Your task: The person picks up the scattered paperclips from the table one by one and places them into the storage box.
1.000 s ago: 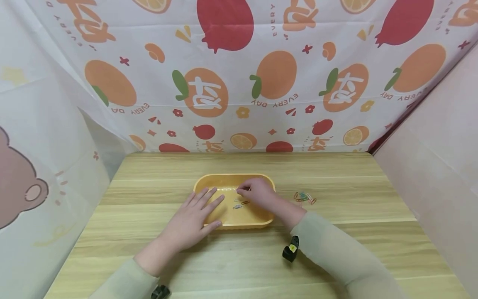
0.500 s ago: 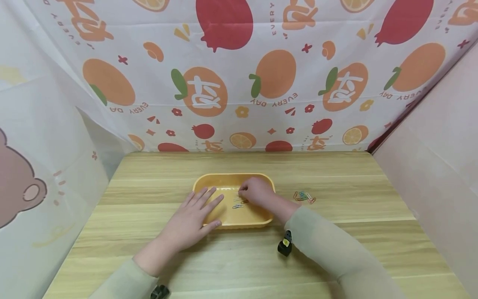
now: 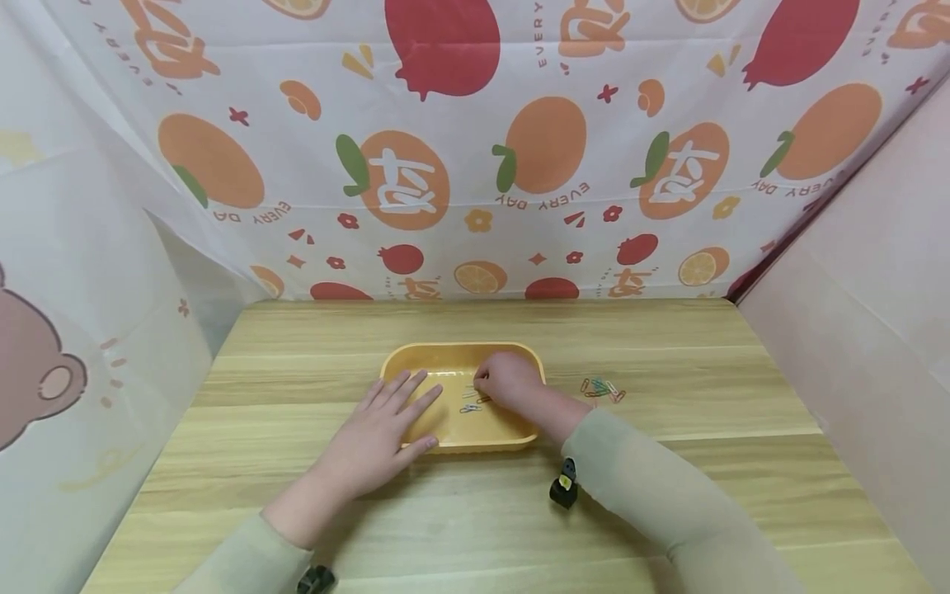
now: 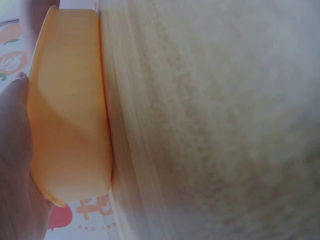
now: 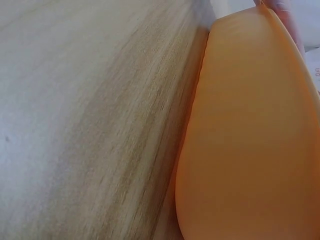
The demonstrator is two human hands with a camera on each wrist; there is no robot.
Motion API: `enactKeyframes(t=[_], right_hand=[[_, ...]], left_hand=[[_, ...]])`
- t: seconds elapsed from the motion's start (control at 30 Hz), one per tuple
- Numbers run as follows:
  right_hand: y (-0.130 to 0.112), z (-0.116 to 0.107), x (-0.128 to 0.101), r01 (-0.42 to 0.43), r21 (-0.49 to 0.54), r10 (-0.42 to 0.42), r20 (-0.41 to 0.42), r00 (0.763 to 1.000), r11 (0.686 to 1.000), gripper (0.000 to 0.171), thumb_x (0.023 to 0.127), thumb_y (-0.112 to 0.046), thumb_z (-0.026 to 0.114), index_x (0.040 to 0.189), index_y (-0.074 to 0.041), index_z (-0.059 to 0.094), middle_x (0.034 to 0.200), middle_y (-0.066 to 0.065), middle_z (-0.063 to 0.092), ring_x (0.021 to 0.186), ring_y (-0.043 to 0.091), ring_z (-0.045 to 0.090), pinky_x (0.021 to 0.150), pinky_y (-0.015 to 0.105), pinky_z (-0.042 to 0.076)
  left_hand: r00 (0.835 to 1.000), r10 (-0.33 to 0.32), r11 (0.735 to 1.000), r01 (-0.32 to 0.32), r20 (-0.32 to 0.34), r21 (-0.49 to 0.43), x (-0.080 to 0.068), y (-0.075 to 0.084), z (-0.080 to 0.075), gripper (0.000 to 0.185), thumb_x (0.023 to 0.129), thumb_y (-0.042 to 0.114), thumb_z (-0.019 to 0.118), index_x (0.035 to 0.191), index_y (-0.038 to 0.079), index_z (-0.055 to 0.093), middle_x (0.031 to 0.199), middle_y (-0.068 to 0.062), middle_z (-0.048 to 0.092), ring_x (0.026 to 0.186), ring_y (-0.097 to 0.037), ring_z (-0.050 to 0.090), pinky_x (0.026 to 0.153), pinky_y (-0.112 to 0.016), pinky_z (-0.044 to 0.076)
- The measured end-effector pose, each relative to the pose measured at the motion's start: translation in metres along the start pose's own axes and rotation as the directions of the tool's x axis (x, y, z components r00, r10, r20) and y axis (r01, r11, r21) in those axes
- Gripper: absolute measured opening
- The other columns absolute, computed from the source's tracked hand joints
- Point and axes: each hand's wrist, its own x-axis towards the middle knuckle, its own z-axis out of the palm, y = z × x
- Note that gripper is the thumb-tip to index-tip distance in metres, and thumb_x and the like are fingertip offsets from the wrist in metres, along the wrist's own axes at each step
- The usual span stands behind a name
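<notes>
A yellow plastic tray (image 3: 416, 356) stands mid-table. My left hand (image 3: 386, 425) lies flat with straight fingers over the tray's front left rim, and its edge (image 4: 12, 150) shows beside the tray wall (image 4: 70, 125) in the left wrist view. My right hand (image 3: 505, 381) is inside the tray at the right. Its fingers are curled and the fingertips pinch together low over the floor, seemingly on a small paper clip. Loose paper clips (image 3: 471, 407) lie on the tray floor just left of it. The right wrist view shows only the tray's outer wall (image 5: 250, 125).
A small heap of coloured paper clips (image 3: 603, 388) lies on the wooden table (image 3: 668, 478) right of the tray. A fruit-print curtain (image 3: 475, 165) closes off the back and left, and a pink wall (image 3: 876, 330) the right.
My right hand has drawn slightly back and lower into the tray, its forearm shifting left. The left hand has stayed on the rim.
</notes>
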Motion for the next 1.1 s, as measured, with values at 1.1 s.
enactKeyframes(t=[1.1], right_hand=[[0.007,-0.024,-0.03,0.026,0.31,0.036,-0.191,0.981,0.95,0.024,0.092,-0.034,0.072,0.109,-0.02,0.078,0.088,-0.009,0.069,0.08,0.011,0.059,0.071,0.029,0.051]], left_hand=[[1.0,-0.007,1.0,0.007,0.003,0.003,0.003,0.002,0.001,0.069,0.098,0.059,0.049,0.156,0.025,0.034,0.161,-0.008,0.029,0.148,-0.033,0.023,0.119,-0.056,0.017]])
